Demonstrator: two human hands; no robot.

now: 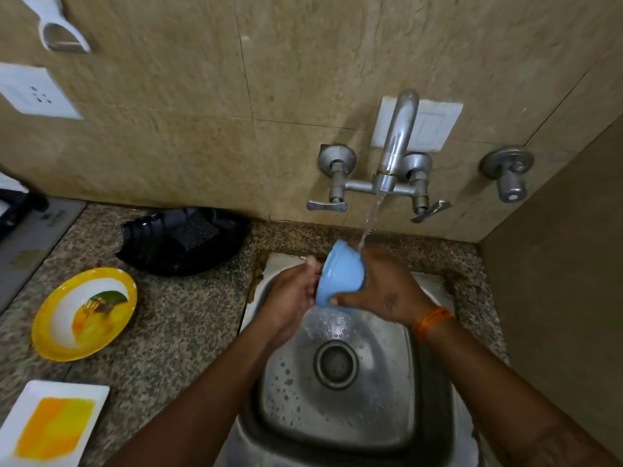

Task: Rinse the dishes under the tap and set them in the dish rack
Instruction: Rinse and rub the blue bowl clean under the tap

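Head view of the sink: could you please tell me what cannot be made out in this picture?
- Inside of the light blue bowl: turned away, covered by the left hand and right hand gripping it.
- White rectangular plate with a yellow centre: cut off by the bottom-left edge.
- Black ridged plastic basket: too dark to tell whether it holds dishes.
- White holder on the wall: cut off by the top edge.

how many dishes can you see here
3. A blue bowl held under the tap by the left hand and right hand; a round yellow plate and a square white plate on the counter. Others may be out of view.
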